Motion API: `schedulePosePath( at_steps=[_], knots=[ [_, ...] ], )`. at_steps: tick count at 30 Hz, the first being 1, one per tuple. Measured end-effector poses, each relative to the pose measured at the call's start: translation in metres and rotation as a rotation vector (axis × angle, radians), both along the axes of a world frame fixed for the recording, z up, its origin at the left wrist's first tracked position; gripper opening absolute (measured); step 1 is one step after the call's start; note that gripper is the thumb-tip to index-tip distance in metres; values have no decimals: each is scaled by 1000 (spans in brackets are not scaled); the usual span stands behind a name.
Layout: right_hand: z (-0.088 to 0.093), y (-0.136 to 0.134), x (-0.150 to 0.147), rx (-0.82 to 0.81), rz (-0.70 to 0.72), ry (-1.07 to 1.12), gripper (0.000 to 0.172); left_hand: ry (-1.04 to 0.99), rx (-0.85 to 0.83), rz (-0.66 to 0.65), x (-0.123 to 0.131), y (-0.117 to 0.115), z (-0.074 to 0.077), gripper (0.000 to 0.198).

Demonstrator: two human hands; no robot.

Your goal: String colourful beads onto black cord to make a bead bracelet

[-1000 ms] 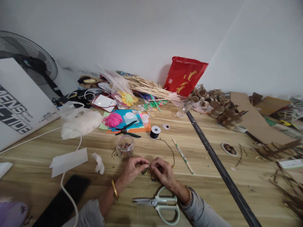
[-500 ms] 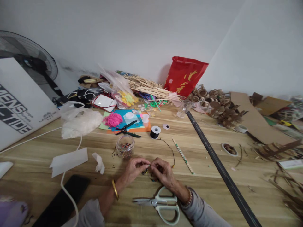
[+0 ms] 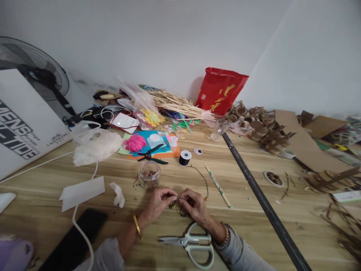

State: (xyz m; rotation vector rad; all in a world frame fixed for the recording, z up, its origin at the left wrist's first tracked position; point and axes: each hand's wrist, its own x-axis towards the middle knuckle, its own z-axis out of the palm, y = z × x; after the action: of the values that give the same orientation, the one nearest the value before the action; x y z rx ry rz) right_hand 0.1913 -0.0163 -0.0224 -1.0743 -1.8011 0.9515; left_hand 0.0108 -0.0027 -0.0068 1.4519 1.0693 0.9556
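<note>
Left hand (image 3: 158, 201): fingertips pinched on a beaded cord (image 3: 177, 197), which is held just above the table (image 3: 254, 241). Right hand (image 3: 195, 205): likewise closed on the cord, its fingertips almost meeting those of the left. A few dark beads are seen hanging below the pinch. The cord is traced from the right hand, round its far side, to a black spool (image 3: 185, 157) beyond. Bead jar (image 3: 149, 178): set just beyond the left hand. Scissors (image 3: 194, 242): laid just nearer than the wrists, between the forearms. Thin stick (image 3: 217, 185): lying near, right of the right hand. Crumpled tissue (image 3: 117, 195): near, left of the left hand. Bare wood is left right of the stick, up to a long black strip (image 3: 262, 203).
</note>
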Motion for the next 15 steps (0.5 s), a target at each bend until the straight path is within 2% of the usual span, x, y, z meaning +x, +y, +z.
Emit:
schedulePosePath(
  at_steps=[9, 15],
  knots=[
    [5, -1, -2, 53, 9, 24, 15, 62, 64, -4, 0, 0, -1, 15],
    [7, -2, -1, 116, 35, -24, 24, 73, 73, -10, 0, -1, -2, 15]
  ],
)
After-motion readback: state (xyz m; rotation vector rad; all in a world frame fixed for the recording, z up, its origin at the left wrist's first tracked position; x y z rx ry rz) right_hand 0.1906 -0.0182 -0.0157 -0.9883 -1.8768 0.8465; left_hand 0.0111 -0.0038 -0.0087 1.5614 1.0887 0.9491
